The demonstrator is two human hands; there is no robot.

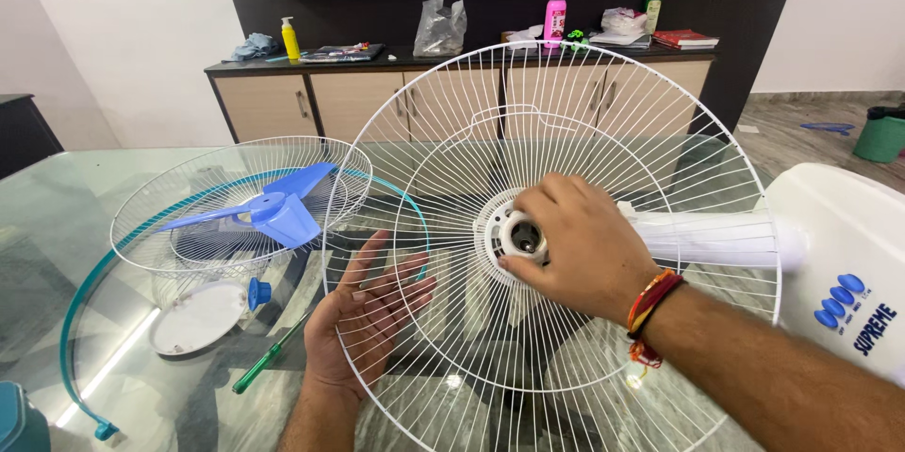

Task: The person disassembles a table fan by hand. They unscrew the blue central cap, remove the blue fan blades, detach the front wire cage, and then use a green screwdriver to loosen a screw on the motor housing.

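Fingers [542, 202] of the right hand [575, 249] are curled narrow around the white locking nut [521, 237] at the hub of the white rear fan guard [471, 131], gripping it. Fingers [401, 273] of the left hand [368, 315] are spread wide and flat against the far face of the same guard, seen through its wires, below and left of the right fingertips. The guard stands upright on the glass table [57, 226], seated on the white motor housing [716, 237], which extends away from the right knuckles toward the wrist side. Well beyond the left fingertips lies the front fan guard [189, 169], holding the blue fan blade [273, 212]. Just outside the left thumb lies a green screwdriver [269, 358]; past it, a blue spinner cap [256, 293], a white round cover [198, 318] and a teal rim band [71, 320].
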